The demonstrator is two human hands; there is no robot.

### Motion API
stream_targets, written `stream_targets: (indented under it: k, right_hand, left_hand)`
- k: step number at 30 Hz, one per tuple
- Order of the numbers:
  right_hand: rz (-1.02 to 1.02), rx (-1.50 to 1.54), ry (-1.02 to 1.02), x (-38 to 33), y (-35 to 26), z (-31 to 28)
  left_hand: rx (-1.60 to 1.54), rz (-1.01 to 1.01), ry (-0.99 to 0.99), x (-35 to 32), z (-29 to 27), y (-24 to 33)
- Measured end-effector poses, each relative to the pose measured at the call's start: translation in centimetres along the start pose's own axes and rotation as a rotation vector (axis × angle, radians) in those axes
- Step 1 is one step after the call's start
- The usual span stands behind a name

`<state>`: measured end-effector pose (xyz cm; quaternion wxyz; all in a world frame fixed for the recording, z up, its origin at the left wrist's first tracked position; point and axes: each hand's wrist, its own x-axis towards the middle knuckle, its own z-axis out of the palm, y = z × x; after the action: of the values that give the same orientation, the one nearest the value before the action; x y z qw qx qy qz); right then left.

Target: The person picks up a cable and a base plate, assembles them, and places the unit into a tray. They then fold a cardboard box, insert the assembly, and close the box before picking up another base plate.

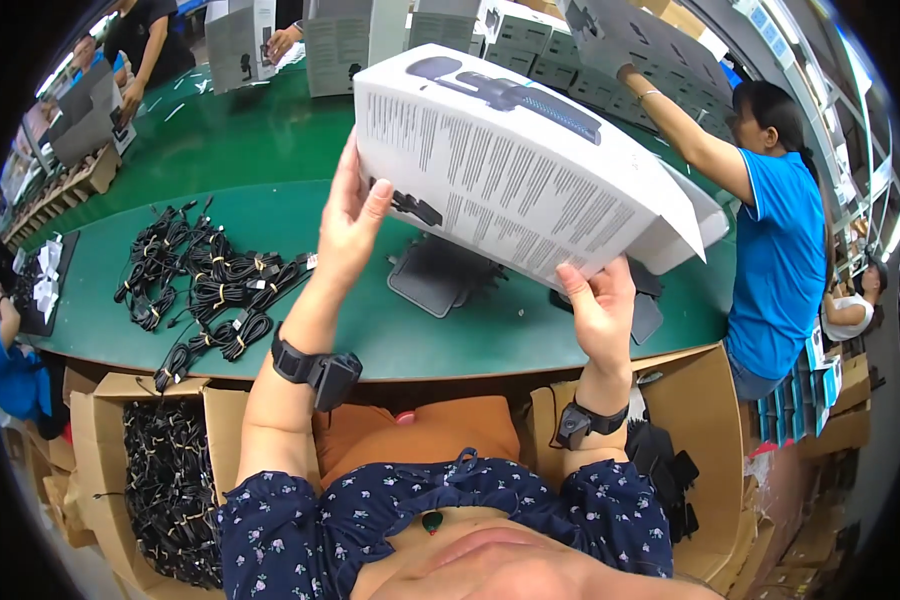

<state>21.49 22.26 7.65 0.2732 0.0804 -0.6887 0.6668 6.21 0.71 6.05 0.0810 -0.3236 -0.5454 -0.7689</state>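
Above the green table I hold up a white printed cardboard box [500, 175], tilted, with a picture of a black device on its upper face. My left hand [350, 220] grips the box's left end, thumb on the near printed side. Toward the other end, my right hand [602, 305] clasps the lower edge with its thumb on the near side. Flaps [688, 215] stand open at the box's right end; its inside is hidden. Beneath the box lie flat black plastic parts [435, 275], partly covered by it. Bundled black cables [220, 275] lie to the left.
An open carton of black cables [175, 490] stands at lower left, another with black parts [660, 465] at lower right. A co-worker in blue [785, 240] handles a box at right. Other people work across the green table [270, 140], where more white boxes [340, 50] stand.
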Motion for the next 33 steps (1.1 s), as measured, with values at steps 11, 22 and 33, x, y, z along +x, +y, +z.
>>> stream_targets:
  k: [11,22,33]
  right_hand:
    - [-0.264,-0.672,0.050,4.2,-0.7,-2.4]
    - [-0.513,-1.427,0.156,23.8,4.3,-3.5]
    - [-0.378,-1.617,0.001,31.0,16.0,-7.0]
  left_hand:
    - [-0.182,-0.387,-0.050,-2.6,-0.1,-5.4]
    - [0.702,0.041,-0.068,-4.3,-0.3,-10.1]
    - [0.782,0.022,-0.123,-3.9,-0.4,-11.9]
